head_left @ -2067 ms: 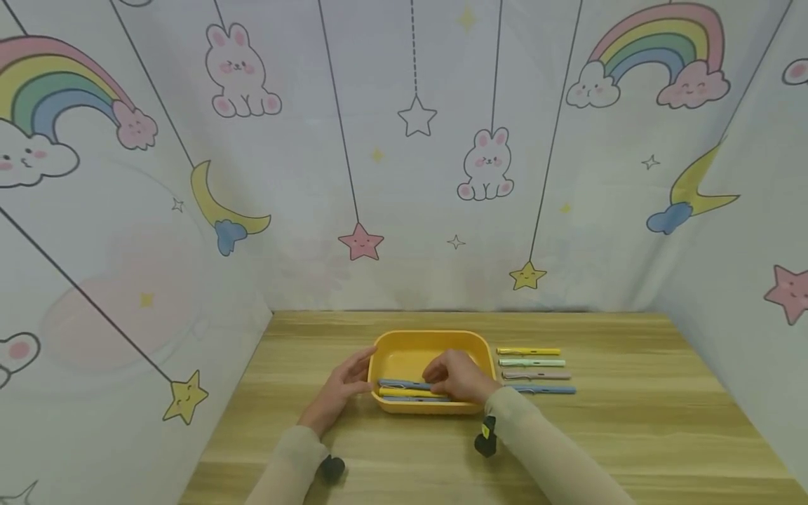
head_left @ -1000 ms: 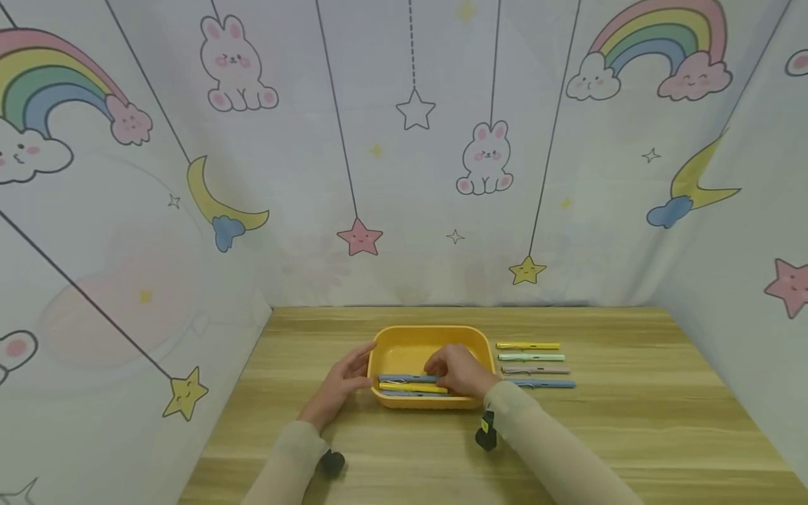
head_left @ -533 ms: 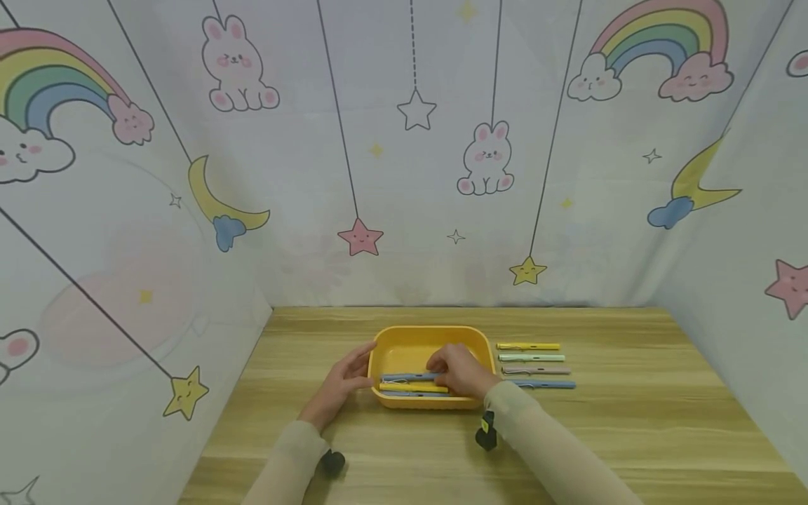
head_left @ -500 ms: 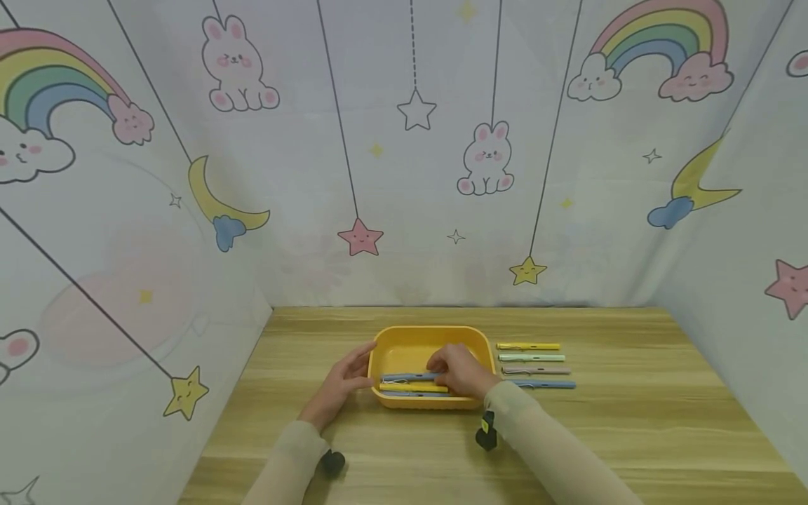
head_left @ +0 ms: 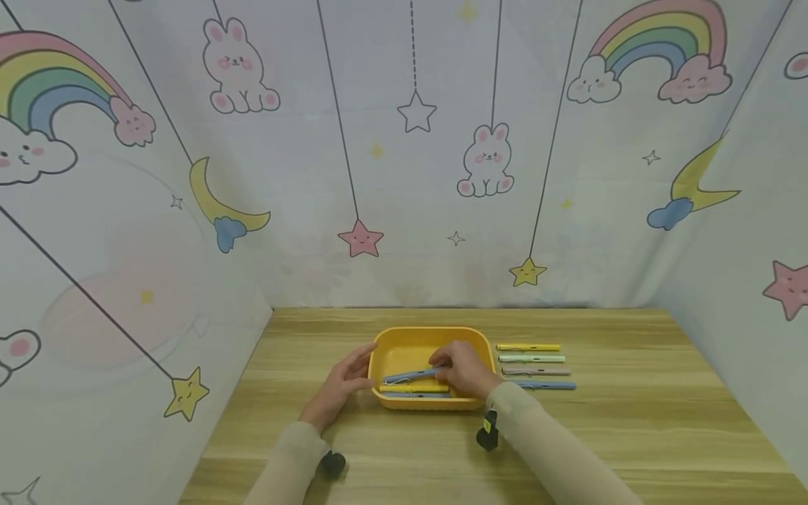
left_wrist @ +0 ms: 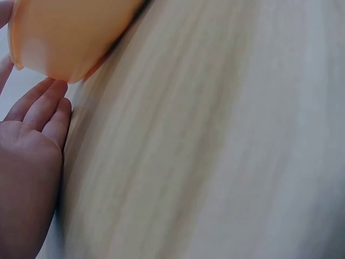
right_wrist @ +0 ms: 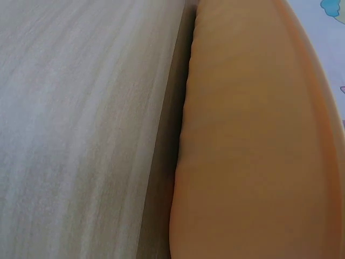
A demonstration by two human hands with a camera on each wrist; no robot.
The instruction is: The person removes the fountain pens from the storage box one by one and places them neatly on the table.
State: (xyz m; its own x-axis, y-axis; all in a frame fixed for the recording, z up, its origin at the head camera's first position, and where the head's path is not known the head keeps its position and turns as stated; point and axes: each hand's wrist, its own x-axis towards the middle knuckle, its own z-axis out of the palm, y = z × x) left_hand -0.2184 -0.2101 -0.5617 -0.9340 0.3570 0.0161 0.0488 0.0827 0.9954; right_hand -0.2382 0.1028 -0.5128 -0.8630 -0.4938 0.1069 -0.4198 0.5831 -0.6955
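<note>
A yellow plastic tray point(head_left: 432, 330) stands on the wooden table. My right hand point(head_left: 463, 372) reaches into it and pinches the right end of a blue pen point(head_left: 410, 376). That pen slants, its right end higher than the clip end at the left. In front of it a yellow pen point(head_left: 410, 388) and another blue pen point(head_left: 416, 395) lie along the near wall. My left hand point(head_left: 341, 384) rests against the tray's left side, fingers fairly straight; its fingertips touch the outer wall point(left_wrist: 70, 38) in the left wrist view. The right wrist view holds only the tray's outside and tabletop, no hand.
Right of the tray lie a yellow pen point(head_left: 529, 348), a mint green pen point(head_left: 532, 359), a mauve pen point(head_left: 536, 372) and a blue pen point(head_left: 550, 386), roughly parallel. Patterned fabric walls point(head_left: 404, 273) enclose the table point(head_left: 631, 421) at the back and sides.
The blue pen in my right hand has gone from lying level beside the yellow pen to slanting, its right end raised. My left hand and the tray have stayed put.
</note>
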